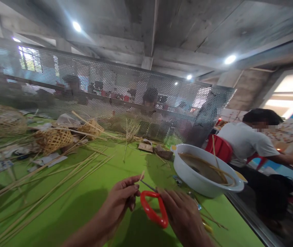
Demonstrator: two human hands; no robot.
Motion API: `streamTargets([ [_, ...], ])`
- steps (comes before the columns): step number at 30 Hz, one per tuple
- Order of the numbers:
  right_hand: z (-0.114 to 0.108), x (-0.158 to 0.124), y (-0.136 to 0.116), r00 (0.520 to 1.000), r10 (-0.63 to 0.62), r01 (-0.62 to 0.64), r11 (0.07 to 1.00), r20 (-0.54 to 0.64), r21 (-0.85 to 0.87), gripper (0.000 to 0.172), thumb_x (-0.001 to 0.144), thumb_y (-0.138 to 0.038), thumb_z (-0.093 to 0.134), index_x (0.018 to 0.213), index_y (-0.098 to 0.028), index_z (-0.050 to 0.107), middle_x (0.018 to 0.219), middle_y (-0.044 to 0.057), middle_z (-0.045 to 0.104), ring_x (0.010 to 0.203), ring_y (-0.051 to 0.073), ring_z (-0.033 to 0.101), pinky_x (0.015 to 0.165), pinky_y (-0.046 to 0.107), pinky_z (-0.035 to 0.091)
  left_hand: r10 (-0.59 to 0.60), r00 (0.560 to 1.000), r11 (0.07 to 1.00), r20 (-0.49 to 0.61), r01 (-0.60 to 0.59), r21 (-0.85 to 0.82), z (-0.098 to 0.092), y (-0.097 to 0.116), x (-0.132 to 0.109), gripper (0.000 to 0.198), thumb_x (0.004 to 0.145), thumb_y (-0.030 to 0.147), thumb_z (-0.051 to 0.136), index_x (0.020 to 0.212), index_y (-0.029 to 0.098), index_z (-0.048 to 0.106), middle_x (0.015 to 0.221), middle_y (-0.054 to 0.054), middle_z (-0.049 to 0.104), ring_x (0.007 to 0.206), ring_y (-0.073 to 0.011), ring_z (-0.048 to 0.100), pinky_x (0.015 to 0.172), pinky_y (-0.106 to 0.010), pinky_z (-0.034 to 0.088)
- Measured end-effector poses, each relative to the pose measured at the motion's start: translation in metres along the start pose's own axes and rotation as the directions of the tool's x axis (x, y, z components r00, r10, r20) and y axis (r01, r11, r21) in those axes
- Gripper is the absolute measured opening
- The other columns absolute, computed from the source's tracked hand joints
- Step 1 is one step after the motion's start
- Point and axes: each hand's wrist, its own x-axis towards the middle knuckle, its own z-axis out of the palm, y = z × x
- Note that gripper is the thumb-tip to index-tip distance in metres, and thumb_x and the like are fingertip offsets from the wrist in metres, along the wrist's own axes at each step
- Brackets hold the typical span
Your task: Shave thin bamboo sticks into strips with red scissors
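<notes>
My left hand is closed in a pinch on a short bamboo strip, whose pale tip sticks up past the fingertips. My right hand is closed on a pair of scissors with red plastic handles. One red loop hangs to the left of that hand, and the thin dark blade reaches toward the strip. Whether blade and strip touch, I cannot tell. Both hands are above the green tabletop.
To the right stands a white basin of brownish water with strips soaking. Long bamboo strips lie at left, beside woven baskets and paper scraps. A perforated metal screen borders the table's back. Another person sits at right.
</notes>
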Motion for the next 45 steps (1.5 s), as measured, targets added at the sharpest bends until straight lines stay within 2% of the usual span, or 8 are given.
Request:
streamTargets([
  [5, 0.006, 0.000, -0.002, 1.000, -0.013, 0.012, 1.000, 0.019, 0.018, 0.032, 0.101, -0.025, 0.026, 0.114, -0.016, 0.054, 0.086, 0.004, 0.068, 0.070, 0.015, 0.062, 0.062, 0.027, 0.041, -0.037, 0.999, 0.998, 0.017, 0.038, -0.055, 0.008, 0.006, -0.010, 0.030, 0.071, 0.022, 0.070, 0.100, 0.015, 0.070, 0.070, -0.001, 0.057, 0.048, -0.0034, 0.039, 0.047, -0.015, 0.032],
  [13, 0.006, -0.004, 0.012, 0.997, 0.074, -0.075, 0.995, -0.022, -0.068, 0.033, 0.100, -0.024, 0.024, 0.111, -0.016, 0.054, 0.087, 0.007, 0.068, 0.069, 0.016, 0.062, 0.061, 0.029, 0.043, -0.086, 0.996, 0.994, 0.036, 0.088, -0.060, -0.002, -0.005, 0.004, 0.036, 0.072, 0.016, 0.067, 0.107, 0.014, 0.067, 0.063, 0.001, 0.055, 0.041, -0.0012, 0.032, 0.040, -0.014, 0.023],
  [20, 0.004, -0.002, -0.002, 0.999, -0.052, 0.052, 0.999, 0.015, -0.003, 0.034, 0.101, -0.026, 0.025, 0.114, -0.016, 0.054, 0.085, 0.005, 0.069, 0.067, 0.015, 0.062, 0.060, 0.028, 0.043, -0.103, 0.995, 0.983, 0.004, 0.102, -0.151, 0.007, 0.007, -0.004, 0.040, 0.061, 0.016, 0.076, 0.100, 0.012, 0.069, 0.057, 0.004, 0.051, 0.042, -0.0016, 0.036, 0.041, -0.014, 0.026],
  [24, 0.010, -0.005, 0.011, 0.999, 0.044, -0.044, 0.997, -0.001, -0.063, 0.032, 0.100, -0.024, 0.026, 0.111, -0.016, 0.056, 0.086, 0.006, 0.068, 0.069, 0.017, 0.063, 0.061, 0.029, 0.044, -0.093, 0.994, 0.985, 0.061, 0.101, -0.140, 0.004, 0.001, -0.003, 0.032, 0.070, 0.018, 0.070, 0.101, 0.013, 0.069, 0.059, 0.004, 0.052, 0.038, 0.0003, 0.028, 0.039, -0.015, 0.021],
  [29, 0.011, -0.009, 0.021, 0.990, 0.126, -0.131, 0.989, -0.069, -0.069, 0.030, 0.099, -0.029, 0.032, 0.111, -0.016, 0.056, 0.090, 0.007, 0.068, 0.070, 0.018, 0.063, 0.062, 0.030, 0.046, -0.083, 0.996, 0.995, -0.018, 0.082, -0.049, 0.000, -0.002, -0.001, 0.035, 0.072, 0.022, 0.068, 0.107, 0.015, 0.068, 0.061, 0.003, 0.054, 0.040, -0.0020, 0.032, 0.039, -0.016, 0.023],
  [32, 0.006, -0.007, 0.014, 0.992, 0.097, -0.099, 0.995, -0.080, -0.020, 0.030, 0.100, -0.027, 0.030, 0.111, -0.018, 0.056, 0.089, 0.007, 0.068, 0.069, 0.017, 0.063, 0.061, 0.029, 0.046, -0.114, 0.993, 0.993, -0.028, 0.113, -0.038, 0.002, 0.004, -0.006, 0.037, 0.075, 0.026, 0.067, 0.111, 0.017, 0.066, 0.064, 0.003, 0.050, 0.046, -0.0031, 0.034, 0.044, -0.015, 0.026],
  [41, 0.005, -0.002, -0.005, 0.998, -0.059, 0.059, 0.998, 0.023, -0.011, 0.036, 0.101, -0.026, 0.023, 0.114, -0.014, 0.054, 0.085, 0.005, 0.069, 0.067, 0.014, 0.062, 0.061, 0.027, 0.044, -0.066, 0.997, 0.996, 0.028, 0.068, -0.052, 0.005, 0.004, -0.006, 0.038, 0.071, 0.026, 0.072, 0.107, 0.014, 0.067, 0.062, 0.003, 0.046, 0.046, -0.0038, 0.031, 0.044, -0.017, 0.025],
  [45, 0.008, -0.003, -0.001, 0.999, -0.024, 0.025, 0.998, 0.025, -0.050, 0.035, 0.101, -0.024, 0.024, 0.114, -0.015, 0.055, 0.085, 0.005, 0.067, 0.068, 0.015, 0.062, 0.061, 0.028, 0.043, -0.056, 0.998, 0.996, 0.036, 0.059, -0.063, 0.006, 0.003, -0.007, 0.036, 0.071, 0.027, 0.072, 0.105, 0.015, 0.068, 0.064, 0.003, 0.047, 0.045, -0.0030, 0.029, 0.043, -0.016, 0.024],
])
